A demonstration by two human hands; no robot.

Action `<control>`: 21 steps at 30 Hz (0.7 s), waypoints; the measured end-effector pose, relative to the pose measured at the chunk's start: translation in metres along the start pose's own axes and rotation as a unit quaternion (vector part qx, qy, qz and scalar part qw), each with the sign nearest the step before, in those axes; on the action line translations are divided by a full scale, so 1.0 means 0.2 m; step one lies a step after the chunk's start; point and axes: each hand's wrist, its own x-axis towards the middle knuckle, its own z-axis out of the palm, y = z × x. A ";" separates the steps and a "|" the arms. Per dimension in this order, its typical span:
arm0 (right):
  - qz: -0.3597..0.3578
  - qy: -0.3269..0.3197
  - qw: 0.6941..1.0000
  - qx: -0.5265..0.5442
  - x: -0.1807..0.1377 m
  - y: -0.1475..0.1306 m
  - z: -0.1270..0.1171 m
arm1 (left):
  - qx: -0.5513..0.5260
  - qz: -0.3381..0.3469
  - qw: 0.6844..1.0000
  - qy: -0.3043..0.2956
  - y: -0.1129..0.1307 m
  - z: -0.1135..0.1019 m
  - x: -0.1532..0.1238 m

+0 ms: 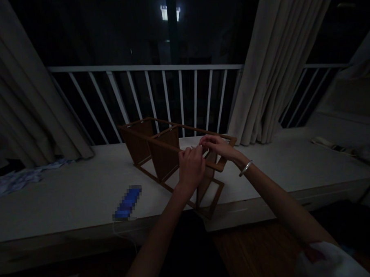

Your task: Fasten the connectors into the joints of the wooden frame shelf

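Note:
A brown wooden shelf rack point(164, 157) lies on its side on a pale window ledge, its flat shelf boards standing upright between the side frames. My left hand point(192, 166) is closed over the near upper rail of the rack, towards its right end. Just beyond it, my right hand point(218, 147), with a silver bangle on the wrist, has its fingers pinched together close to the right-hand board. Whatever those fingertips hold is too small and dark to make out. The two hands are almost touching.
A phone point(128, 203) with a blurred blue screen and a white cable lies near the front edge of the ledge point(84, 208). Behind stand a white railing point(145, 68) and long curtains point(276, 65). Crumpled cloth or paper point(19, 178) lies at the left.

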 end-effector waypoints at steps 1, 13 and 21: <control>-0.001 0.004 1.000 0.001 0.00 0.00 0.00 | 0.002 0.001 1.000 -0.001 0.00 0.00 0.00; -0.025 -0.048 0.998 -0.008 -0.01 -0.02 0.01 | 0.008 0.011 1.000 0.000 0.00 0.02 -0.01; -0.039 -0.088 0.995 -0.018 -0.02 -0.05 0.02 | 0.003 0.010 1.000 0.007 0.00 0.03 -0.01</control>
